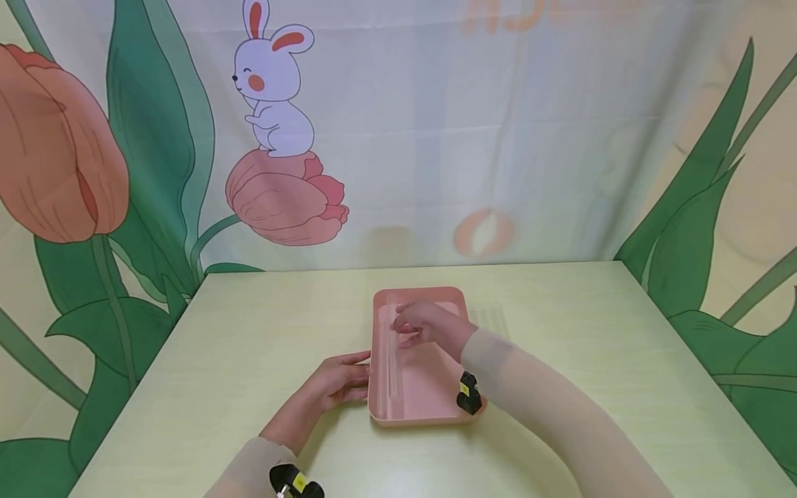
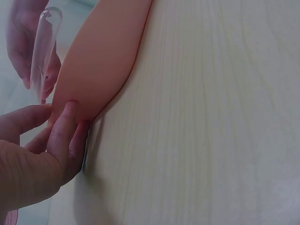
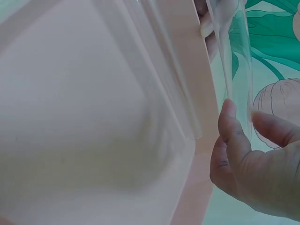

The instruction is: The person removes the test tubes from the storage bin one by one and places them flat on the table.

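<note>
A shallow pink tray (image 1: 436,387) lies lengthwise on the table. My right hand (image 1: 426,325) reaches over its far half; in the right wrist view its thumb and finger pinch a clear, round-ended tube (image 3: 238,70). That tube's rounded end points up in the left wrist view. Another clear tube (image 3: 164,70) lies in the tray along its left wall. At the tray's left side is my left hand (image 1: 339,382), its extended fingertips touching the outer wall and rim. Part of the right hand's fingers is hidden in the head view.
The pale wood-grain table (image 1: 280,325) surrounds the tray. Right of the tray are faint see-through streaks (image 1: 492,321). Behind the table hangs a printed curtain (image 1: 398,138) with a rabbit and tulips. Black wrist cameras sit on both sleeves.
</note>
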### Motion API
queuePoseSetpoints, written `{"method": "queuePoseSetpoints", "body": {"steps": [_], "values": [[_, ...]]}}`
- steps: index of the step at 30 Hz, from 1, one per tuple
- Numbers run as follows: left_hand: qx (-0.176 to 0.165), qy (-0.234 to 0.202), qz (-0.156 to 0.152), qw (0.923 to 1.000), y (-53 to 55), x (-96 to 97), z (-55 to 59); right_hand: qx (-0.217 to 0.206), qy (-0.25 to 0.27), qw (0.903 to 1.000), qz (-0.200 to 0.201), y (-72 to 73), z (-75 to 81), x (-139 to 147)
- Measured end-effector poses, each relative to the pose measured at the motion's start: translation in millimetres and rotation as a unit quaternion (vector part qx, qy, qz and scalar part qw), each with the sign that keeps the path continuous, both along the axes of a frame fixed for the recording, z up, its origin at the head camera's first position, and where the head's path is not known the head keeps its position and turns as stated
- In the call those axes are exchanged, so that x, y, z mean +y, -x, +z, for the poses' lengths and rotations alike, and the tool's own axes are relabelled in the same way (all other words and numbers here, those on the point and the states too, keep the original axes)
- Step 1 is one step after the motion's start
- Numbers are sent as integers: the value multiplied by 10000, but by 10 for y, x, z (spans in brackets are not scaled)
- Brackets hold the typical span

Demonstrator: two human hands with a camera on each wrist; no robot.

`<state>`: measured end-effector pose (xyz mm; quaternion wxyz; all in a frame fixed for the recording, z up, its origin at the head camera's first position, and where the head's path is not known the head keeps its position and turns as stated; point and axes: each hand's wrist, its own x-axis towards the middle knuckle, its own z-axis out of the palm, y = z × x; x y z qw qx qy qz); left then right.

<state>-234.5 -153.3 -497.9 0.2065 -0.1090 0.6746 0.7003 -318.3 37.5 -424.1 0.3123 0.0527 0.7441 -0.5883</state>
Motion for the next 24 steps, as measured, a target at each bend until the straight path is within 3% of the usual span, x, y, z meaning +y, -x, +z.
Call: {"method": "queuePoseSetpoints", "body": {"steps": [24], "values": [[-9,-27,30,10000,0,-3,5,-13,268,9996,45,-37,314,59]]}}
